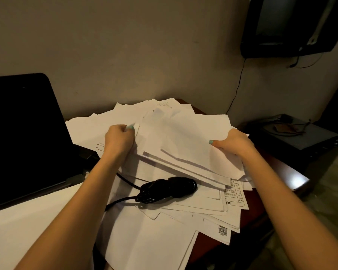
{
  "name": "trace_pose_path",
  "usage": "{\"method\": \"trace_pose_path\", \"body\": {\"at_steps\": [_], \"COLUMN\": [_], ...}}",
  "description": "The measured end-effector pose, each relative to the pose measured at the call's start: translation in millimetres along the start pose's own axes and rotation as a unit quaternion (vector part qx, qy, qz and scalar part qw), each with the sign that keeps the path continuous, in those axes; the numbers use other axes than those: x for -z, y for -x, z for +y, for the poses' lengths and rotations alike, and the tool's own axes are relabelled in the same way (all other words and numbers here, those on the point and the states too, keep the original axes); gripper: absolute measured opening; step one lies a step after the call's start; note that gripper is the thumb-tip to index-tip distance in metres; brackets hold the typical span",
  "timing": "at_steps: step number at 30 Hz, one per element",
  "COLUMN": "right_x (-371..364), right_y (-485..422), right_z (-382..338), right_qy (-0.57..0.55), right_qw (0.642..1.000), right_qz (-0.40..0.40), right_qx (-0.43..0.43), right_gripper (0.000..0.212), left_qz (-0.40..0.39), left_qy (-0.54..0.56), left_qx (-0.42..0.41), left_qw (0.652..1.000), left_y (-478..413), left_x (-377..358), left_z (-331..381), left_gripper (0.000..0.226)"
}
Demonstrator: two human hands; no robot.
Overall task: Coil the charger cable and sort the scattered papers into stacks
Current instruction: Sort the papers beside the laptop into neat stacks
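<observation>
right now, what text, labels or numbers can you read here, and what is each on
None can be quoted.
Form sheet, right edge of the pile: table with printed characters, too small and blurred to read.
Front-right sheet: a QR code, no readable words.
Back sheet: faint print, too blurred.
Stack of papers held up: blank on the side shown.
Charger cable, laptop: no label visible.

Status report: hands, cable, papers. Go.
Left hand and right hand both gripping a raised bundle of papers. Charger cable bundled, lying on loose sheets below. Sheets unsorted, fanned across table.
</observation>
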State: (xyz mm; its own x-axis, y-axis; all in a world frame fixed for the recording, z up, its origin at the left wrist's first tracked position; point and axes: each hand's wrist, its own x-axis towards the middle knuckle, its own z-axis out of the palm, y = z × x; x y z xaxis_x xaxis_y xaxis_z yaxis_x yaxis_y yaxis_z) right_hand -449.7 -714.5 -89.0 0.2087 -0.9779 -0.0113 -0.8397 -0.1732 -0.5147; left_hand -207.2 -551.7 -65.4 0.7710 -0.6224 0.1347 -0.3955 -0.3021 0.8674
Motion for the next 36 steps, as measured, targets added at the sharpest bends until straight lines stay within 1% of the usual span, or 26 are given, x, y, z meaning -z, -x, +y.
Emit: {"method": "trace_pose_path", "body": {"at_steps": [2,4,5,6,7,8,10,11,13,14,16,18,20,22,24,26,27,29,32,34,36], "right_x": [0.9,-0.1,-1.6,-3.8,-6.2,-7.3,-6.6,-5.6,-5.4,-6.0,-7.9,-10.1,-13.9,-22.5,-32.6,-40.2,-43.3,-48.9,-52.8,-54.3,-57.1], "right_y": [-1.5,0.7,2.0,2.8,3.5,4.4,3.3,2.4,0.3,-0.7,-3.8,-11.6,-20.5,-30.5,-36.5,-36.9,-35.0,-28.6,-13.1,-3.4,1.9], "right_z": [0.1,-1.1,-2.4,-3.8,-5.7,-8.6,-15.3,-18.1,-22.3,-24.7,-32.1,-43.1,-55.9,-65.1,-72.6,-81.9,-86.7,-95.3,-110.3,-117.7,-124.2], "right_qy": [-0.072,-0.133,-0.161,-0.197,-0.246,-0.297,-0.389,-0.431,-0.507,-0.537,-0.594,-0.64,-0.666,-0.684,-0.697,-0.697,-0.691,-0.664,-0.603,-0.572,-0.546], "right_qw": [0.997,0.991,0.986,0.978,0.965,0.949,0.914,0.895,0.855,0.838,0.802,0.767,0.746,0.729,0.714,0.712,0.716,0.741,0.788,0.809,0.824], "right_qz": [0.004,0.017,0.031,0.051,0.074,0.09,0.097,0.098,0.089,0.083,0.063,0.035,0.008,-0.025,-0.052,-0.079,-0.091,-0.097,-0.099,-0.097,-0.112], "right_qx": [0.011,0.011,0.019,0.032,0.044,0.054,0.066,0.066,0.061,0.052,0.031,0.011,-0.003,-0.023,-0.039,-0.031,-0.018,0.018,0.082,0.096,0.104], "right_gripper": [0.055,0.045,0.035,0.023,0.014,0.011,0.012,0.013,0.02,0.023,0.025,0.026,0.03,0.035,0.035,0.028,0.03,0.033,0.023,0.018,0.021], "left_qz": [0.093,0.189,0.218,0.225,0.212,0.189,0.156,0.163,0.193,0.195,0.171,0.14,0.121,0.133,0.148,0.142,0.129,0.098,0.054,0.03,0.013], "left_qy": [0.006,0.048,0.063,0.072,0.075,0.075,0.07,0.059,0.037,0.04,0.077,0.139,0.19,0.209,0.231,0.248,0.259,0.267,0.252,0.251,0.248], "left_qx": [-0.025,-0.049,-0.062,-0.072,-0.08,-0.077,-0.067,-0.079,-0.137,-0.17,-0.208,-0.206,-0.182,-0.164,-0.156,-0.153,-0.145,-0.121,-0.071,-0.039,-0.018], "left_qw": [0.995,0.98,0.972,0.969,0.971,0.976,0.983,0.982,0.971,0.965,0.96,0.958,0.957,0.955,0.949,0.946,0.946,0.951,0.964,0.967,0.968], "left_y": [-7.1,-15.9,-17.2,-16.8,-15.1,-13.3,-9.1,-7.9,-5.2,-4.0,-0.9,-1.2,-0.1,0.9,1.2,-1.6,-3.4,-5.1,-5.5,-6.0,-5.4], "left_x": [9.8,23.8,28.6,31.1,31.5,30.1,26.5,26.2,31.5,34.5,38.6,41.4,45.9,53.6,65.6,75.5,78.0,78.0,76.3,78.4,80.5], "left_z": [2.2,-0.3,-0.8,-1.3,-1.4,-2.3,-6.6,-8.8,-7.3,-3.6,6.9,12.6,11.7,7.3,6.6,9.1,10.7,13.4,9.6,2.3,-4.4], "left_gripper": [0.034,0.029,0.026,0.023,0.019,0.016,0.019,0.02,0.014,0.011,0.009,0.01,0.012,0.018,0.019,0.021,0.022,0.023,0.025,0.023,0.032]}}
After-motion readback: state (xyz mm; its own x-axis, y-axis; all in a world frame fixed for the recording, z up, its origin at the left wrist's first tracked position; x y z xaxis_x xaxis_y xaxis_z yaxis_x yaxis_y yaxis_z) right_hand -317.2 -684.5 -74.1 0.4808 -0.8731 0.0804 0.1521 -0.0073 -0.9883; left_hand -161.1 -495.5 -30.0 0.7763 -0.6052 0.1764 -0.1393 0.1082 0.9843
